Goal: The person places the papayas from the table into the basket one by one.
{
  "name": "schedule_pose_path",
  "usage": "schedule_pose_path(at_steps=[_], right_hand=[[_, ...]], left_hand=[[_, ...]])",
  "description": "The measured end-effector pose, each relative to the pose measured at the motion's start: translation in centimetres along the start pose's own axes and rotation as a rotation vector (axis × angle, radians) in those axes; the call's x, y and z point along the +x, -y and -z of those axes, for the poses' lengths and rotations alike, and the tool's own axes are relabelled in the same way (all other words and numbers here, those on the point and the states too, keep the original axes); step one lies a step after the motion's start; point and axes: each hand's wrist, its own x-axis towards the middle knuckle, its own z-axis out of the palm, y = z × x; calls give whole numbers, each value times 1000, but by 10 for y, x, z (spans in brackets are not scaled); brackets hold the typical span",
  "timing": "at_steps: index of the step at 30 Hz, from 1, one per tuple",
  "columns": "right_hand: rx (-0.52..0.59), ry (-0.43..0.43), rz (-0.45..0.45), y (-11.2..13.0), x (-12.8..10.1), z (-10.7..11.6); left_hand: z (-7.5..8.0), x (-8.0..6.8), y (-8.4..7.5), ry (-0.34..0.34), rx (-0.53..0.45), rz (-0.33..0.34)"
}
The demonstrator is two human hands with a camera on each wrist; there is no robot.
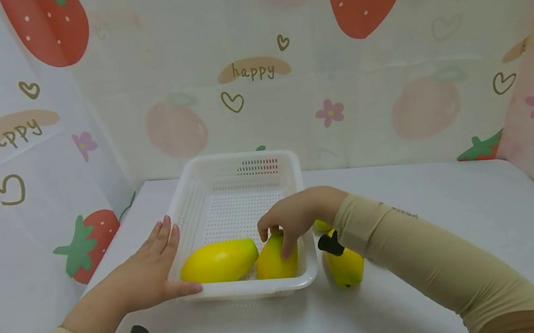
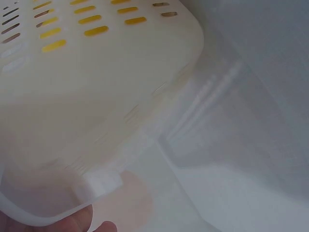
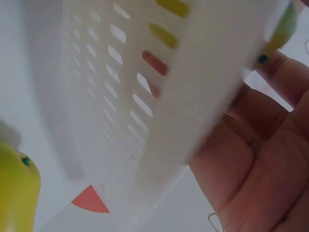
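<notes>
A white perforated basket (image 1: pixel 189 202) stands on the white table. Two yellow mango-like fruits lie at its near end: one (image 1: pixel 219 262) on the left, a second (image 1: pixel 273 261) to its right. My right hand (image 1: pixel 279 240) reaches over the basket's right rim, its fingers curled on the second fruit. My left hand (image 1: pixel 157 265) lies flat against the basket's left wall, thumb along the front corner. A third yellow fruit (image 1: pixel 345 267) rests on the table just right of the basket, under my right wrist. The right wrist view shows the basket wall (image 3: pixel 145 96), my palm (image 3: pixel 260 159) and the outside fruit (image 3: pixel 17 188).
Cloth walls printed with strawberries and "happy" (image 1: pixel 252 70) close in the table on the left, back and right. Bare white tabletop (image 1: pixel 462 205) stretches to the right of the basket and in front of it. A small piece of another yellow fruit (image 1: pixel 322 225) shows behind my right wrist.
</notes>
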Motion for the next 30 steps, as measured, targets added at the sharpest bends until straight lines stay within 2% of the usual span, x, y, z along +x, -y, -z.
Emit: schedule_pose_path(at_steps=[10, 21, 30], right_hand=[[-12, -54, -10, -11, 4, 8], [27, -89, -17, -24, 13, 10], [48, -90, 2, -26, 19, 8]], left_hand=[[0, 0, 0, 4, -5, 5], [-4, 2, 3, -5, 9, -2], [-4, 3, 4, -13, -14, -13]])
